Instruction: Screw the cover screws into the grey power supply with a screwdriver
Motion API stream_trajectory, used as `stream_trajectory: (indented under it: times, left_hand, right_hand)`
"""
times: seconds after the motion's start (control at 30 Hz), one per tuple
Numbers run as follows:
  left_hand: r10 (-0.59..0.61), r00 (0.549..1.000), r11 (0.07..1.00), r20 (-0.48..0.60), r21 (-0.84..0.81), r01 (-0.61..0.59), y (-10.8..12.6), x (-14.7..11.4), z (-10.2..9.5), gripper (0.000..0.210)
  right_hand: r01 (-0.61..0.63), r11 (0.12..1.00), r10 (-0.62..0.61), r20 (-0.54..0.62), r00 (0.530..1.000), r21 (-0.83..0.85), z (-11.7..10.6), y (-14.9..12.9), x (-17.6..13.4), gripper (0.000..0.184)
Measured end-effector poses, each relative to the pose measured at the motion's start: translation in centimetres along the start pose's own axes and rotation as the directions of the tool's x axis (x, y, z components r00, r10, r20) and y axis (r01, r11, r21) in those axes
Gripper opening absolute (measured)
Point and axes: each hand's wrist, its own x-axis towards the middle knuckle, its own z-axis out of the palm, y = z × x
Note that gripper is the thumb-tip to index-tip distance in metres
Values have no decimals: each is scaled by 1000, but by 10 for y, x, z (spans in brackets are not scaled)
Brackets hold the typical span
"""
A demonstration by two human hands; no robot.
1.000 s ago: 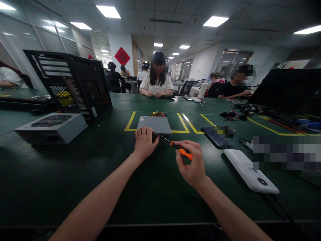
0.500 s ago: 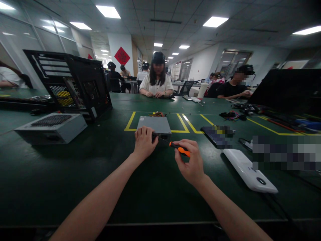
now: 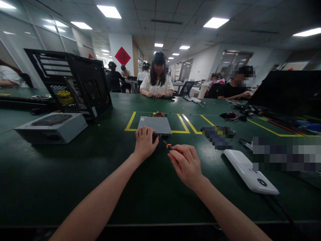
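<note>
A flat grey power supply lies on the green table, its coloured cables bunched at the far side. My left hand grips its near left corner, fingers over the top and thumb at the front face. Wrapped in my right hand is an orange and black screwdriver, most of its handle hidden by the fingers. Its thin shaft points up and left at the front face of the power supply. Whether the tip touches a screw I cannot tell.
A larger power supply and a black computer case stand at the left. To the right are a white oblong device, a bundle of cables and a dark monitor. Across the table sits a person.
My right hand has shifted slightly left and closed further round the screwdriver handle, which now shows less. My left hand stays on the power supply.
</note>
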Motion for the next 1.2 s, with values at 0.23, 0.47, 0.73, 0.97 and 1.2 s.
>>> stream_trajectory:
  times: [0.23, 0.47, 0.73, 0.97, 1.2]
  left_hand:
    - [-5, 1000, 1000, 2, -15, 6, 0, 0, -1, 24]
    - [4, 1000, 1000, 3, -22, -4, 0, 0, -1, 23]
    - [8, 1000, 1000, -6, -13, -8, 0, 0, -1, 22]
    - [3, 1000, 1000, -7, -8, -3, 0, 1, -1, 23]
    - [-2, 1000, 1000, -1, -21, 2, 0, 1, -2, 23]
  right_hand:
    - [-5, 996, 1, 41, 999, 93, -1, -5, 2, 37]
    - [-42, 993, 35, 63, 997, 108, 2, -4, -4, 40]
    - [-84, 988, 65, 140, 988, 133, -4, -6, 0, 29]
    - [-194, 956, 155, 182, 971, 220, -3, -5, 0, 35]
    - [-123, 980, 69, 311, 948, 156, -5, -7, 2, 28]
